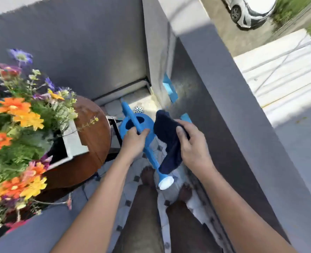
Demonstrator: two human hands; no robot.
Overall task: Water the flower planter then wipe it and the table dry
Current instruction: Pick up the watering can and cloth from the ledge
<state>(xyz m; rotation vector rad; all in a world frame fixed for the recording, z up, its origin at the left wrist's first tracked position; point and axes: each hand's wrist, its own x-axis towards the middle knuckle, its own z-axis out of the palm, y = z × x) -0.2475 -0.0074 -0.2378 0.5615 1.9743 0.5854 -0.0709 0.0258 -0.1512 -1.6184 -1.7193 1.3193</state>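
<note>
the person stands over a tiled floor [171,203] beside a small round wooden counter [94,125], one watering can [138,132] in the left hand [134,137] and one dark cloth [169,141] in the right hand [191,143]. the left hand is clenched round the can's long blue handle, the can hanging off the counter's right edge with its white rose pointing down toward the bare feet. the right hand is grasping the cloth, thumb on top, the rest of it dangling loose and just beside the can's spout. the one planter [72,141], a white box full of orange, yellow and purple flowers [17,114], sits on the counter's left part, running out of view at the left edge. no water can be seen falling, and whether the soil is wet cannot be told. judging by the can held away from the planter and the cloth already in hand, the watering looks finished or about to be, while wiping the planter and the counter is not yet begun. the visible wood shows no clear puddle, though blur hides detail. counted: one can, one cloth, one planter, one counter, two hands.
</note>
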